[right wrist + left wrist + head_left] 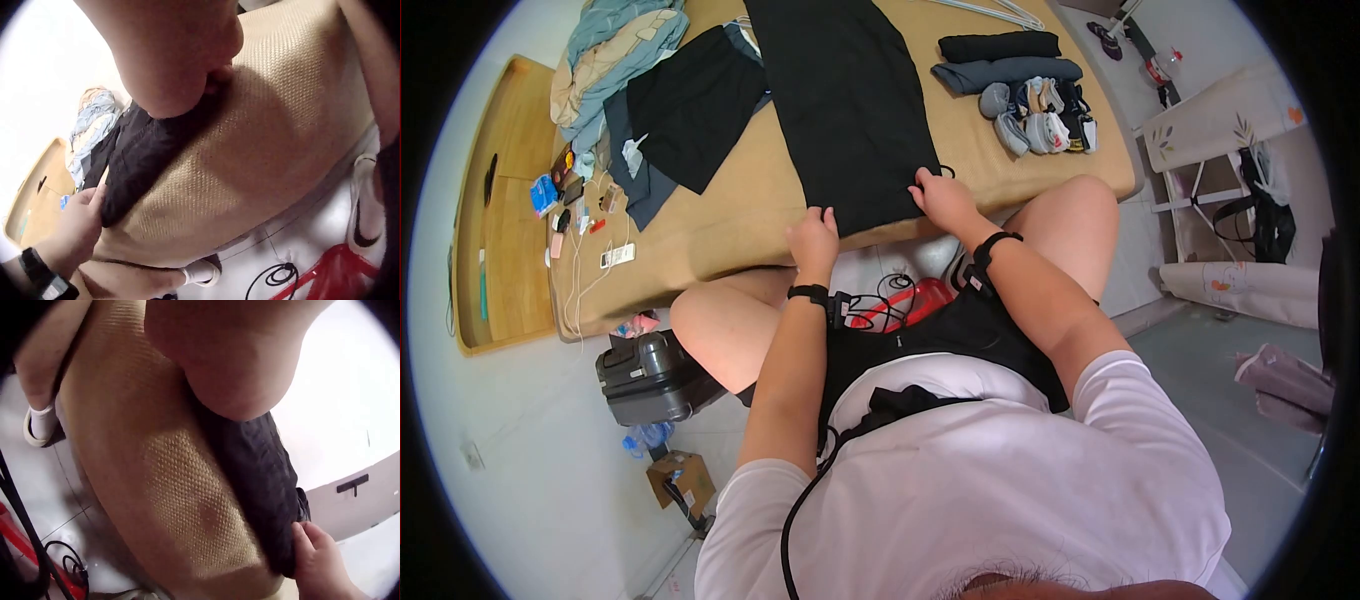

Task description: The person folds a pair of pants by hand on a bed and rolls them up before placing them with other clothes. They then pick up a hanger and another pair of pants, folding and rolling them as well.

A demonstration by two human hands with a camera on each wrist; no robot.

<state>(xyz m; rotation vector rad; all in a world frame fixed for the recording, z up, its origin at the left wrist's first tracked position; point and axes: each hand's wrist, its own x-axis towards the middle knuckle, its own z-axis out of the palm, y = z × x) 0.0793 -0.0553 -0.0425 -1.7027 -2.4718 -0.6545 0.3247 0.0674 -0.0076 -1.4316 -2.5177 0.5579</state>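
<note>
A long black garment lies flat across the bed, its near end at the bed's edge. The left hand pinches the near left corner, and the right hand pinches the near right corner. In the left wrist view the left hand looms large above the black cloth, with the right hand gripping its far corner. The right wrist view shows the right hand over the cloth and the left hand holding the other corner.
Rolled dark clothes and several rolled socks lie right of the garment. Black shorts and a crumpled blanket are at left, with a phone and cables nearer the edge. A red object stands below the bed.
</note>
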